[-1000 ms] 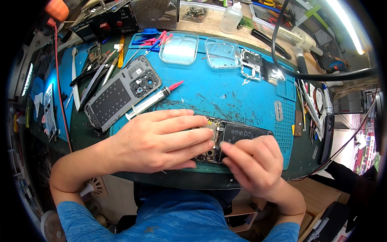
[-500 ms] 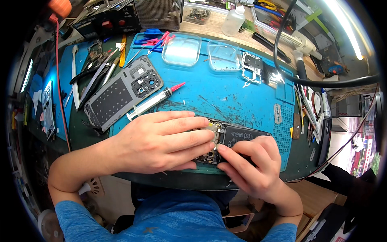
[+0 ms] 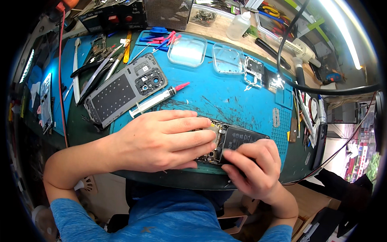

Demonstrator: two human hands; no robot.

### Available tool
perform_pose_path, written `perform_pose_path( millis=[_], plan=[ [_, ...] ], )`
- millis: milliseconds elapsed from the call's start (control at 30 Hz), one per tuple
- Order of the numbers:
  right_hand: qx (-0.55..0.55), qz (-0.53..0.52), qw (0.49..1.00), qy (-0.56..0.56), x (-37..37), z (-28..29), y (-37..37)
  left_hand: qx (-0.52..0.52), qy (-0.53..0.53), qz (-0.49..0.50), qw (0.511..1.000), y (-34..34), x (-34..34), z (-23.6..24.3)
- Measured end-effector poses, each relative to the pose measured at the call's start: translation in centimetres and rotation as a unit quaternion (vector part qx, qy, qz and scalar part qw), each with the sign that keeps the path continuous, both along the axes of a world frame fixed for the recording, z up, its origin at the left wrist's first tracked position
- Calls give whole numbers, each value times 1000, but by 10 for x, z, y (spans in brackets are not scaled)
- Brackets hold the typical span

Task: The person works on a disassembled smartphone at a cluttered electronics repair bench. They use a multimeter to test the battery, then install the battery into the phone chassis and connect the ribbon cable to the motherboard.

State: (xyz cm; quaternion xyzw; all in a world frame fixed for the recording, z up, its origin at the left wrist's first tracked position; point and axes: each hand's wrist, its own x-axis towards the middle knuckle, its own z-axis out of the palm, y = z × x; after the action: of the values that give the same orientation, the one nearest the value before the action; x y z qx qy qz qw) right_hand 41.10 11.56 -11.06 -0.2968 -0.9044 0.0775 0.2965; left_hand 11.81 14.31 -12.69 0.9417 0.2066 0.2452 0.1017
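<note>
An opened phone (image 3: 215,126) lies on the blue repair mat, its circuit board partly bare beside the black battery (image 3: 241,136). My left hand (image 3: 165,141) rests flat across the board end, its fingers stretched out over it and hiding much of the board. At the battery's near edge is my right hand (image 3: 258,167), closed with curled fingers. The index fingertip is by the seam between board and battery, slightly blurred. Whatever the right fingers may hold is hidden. Behind the left hand lie a syringe with a pink tip (image 3: 157,100) and a grey phone back cover (image 3: 125,90).
Two clear plastic boxes (image 3: 187,49) sit toward the back of the blue mat (image 3: 209,94). Pliers, tweezers (image 3: 76,70) and a yellow-handled tool (image 3: 127,47) are at the left. A white bottle (image 3: 238,26) stands behind. A black cable (image 3: 334,88) arcs over the right side.
My right fingertips have shifted slightly right, away from the left fingertips, showing more of the seam beside the battery. My left hand keeps its place on the phone. The whole view has moved a little.
</note>
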Motion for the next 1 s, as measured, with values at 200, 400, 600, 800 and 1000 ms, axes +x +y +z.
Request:
perform_pose_path(
  millis=[200,400,600,800,1000],
  plan=[
    [50,18,997,-52,1,-2,4,-3,0,0,1000,0,0,1],
    [86,14,992,-86,2,0,-1,1,-10,1,1000,0,-1,-1],
    [118,5,987,-112,-2,1,-6,-4,-3,-3,1000,0,-2,1],
    [123,2,987,-106,-5,-1,-7,-13,-1,0,1000,0,-1,2],
    [116,5,989,-94,-7,-2,-5,-22,2,-1,1000,0,0,3]
  ],
)
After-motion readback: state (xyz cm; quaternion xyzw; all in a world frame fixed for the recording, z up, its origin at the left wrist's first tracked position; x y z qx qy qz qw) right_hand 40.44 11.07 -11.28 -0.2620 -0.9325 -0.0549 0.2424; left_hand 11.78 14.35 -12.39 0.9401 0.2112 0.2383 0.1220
